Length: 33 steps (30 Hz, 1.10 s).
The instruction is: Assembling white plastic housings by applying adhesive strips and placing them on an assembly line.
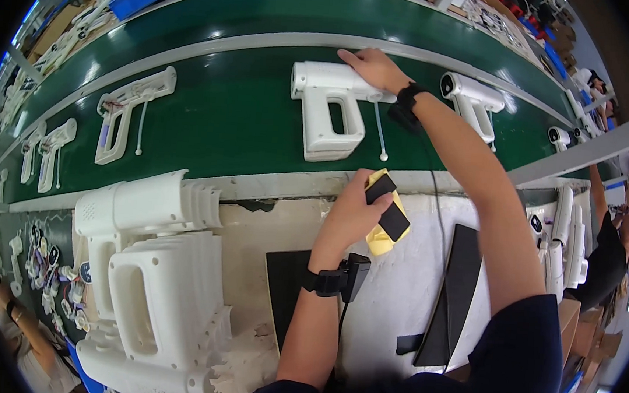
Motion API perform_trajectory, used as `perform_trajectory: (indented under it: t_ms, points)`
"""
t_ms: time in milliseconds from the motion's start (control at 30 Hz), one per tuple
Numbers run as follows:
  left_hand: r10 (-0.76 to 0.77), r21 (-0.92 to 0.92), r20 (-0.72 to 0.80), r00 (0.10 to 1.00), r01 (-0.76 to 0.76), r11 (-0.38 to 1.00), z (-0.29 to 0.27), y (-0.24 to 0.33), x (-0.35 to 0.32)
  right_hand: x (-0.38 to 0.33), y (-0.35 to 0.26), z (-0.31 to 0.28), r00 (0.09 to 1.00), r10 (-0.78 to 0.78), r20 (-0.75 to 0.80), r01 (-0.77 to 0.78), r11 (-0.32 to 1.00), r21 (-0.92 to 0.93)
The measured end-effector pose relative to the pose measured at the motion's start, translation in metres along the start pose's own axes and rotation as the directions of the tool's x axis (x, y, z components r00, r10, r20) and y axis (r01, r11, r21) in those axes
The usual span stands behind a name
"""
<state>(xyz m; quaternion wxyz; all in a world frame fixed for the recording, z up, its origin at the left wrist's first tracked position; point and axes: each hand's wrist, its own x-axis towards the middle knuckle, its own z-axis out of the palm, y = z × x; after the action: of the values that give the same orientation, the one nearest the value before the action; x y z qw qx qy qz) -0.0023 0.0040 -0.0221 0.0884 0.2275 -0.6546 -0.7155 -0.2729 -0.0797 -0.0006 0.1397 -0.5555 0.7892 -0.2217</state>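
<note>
My left hand (354,214) pinches a black foam strip (387,202) and crumpled yellow backing paper (380,244) above the white worktop. Farther off, my right hand (377,70) grips the top rear of a white gun-shaped plastic housing (328,113) on the green conveyor belt. Its fingertips are hidden behind the housing. The housing lies on its side with an open handle loop, and a thin pale tube with a ball tip (383,135) hangs beside it. Both my wrists wear black straps with small devices.
More housings (471,102) and open half shells (130,112) lie along the green belt (217,115). Stacked white shells (153,280) fill the left of the worktop. Black foam sheets (454,296) lie near my arms, with a cable running past. A metal post (592,148) and another person (609,249) are at the right.
</note>
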Motion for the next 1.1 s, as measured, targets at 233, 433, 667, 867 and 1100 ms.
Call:
perform_trajectory:
  t_ms: [233, 433, 667, 867, 1100]
  points:
    - [-0.027, 0.022, -0.015, 1.0, 0.028, 0.999, 0.001, -0.001, 0.001, -0.002, 0.011, 0.004, 0.987, 0.158, -0.039, -0.163, 0.972, -0.169]
    - [0.007, -0.013, -0.008, 1.0, -0.007, 1.0, 0.001, -0.007, 0.001, -0.003, 0.015, 0.002, 0.967, 0.25, -0.059, -0.255, 0.96, -0.119]
    - [-0.006, 0.124, -0.009, 1.0, 0.007, 0.992, 0.001, 0.01, -0.002, -0.03, 0.014, 0.019, 0.889, 0.112, -0.445, -0.252, 0.93, -0.269]
    - [-0.001, 0.073, -0.008, 1.0, 0.002, 0.997, 0.002, 0.0, 0.006, -0.071, 0.018, 0.041, 0.827, -0.11, -0.552, -0.112, 0.929, -0.352]
    - [0.007, 0.106, -0.011, 1.0, -0.006, 0.994, 0.005, 0.012, -0.003, -0.103, 0.038, 0.014, 0.974, -0.083, -0.209, -0.003, 0.925, -0.38]
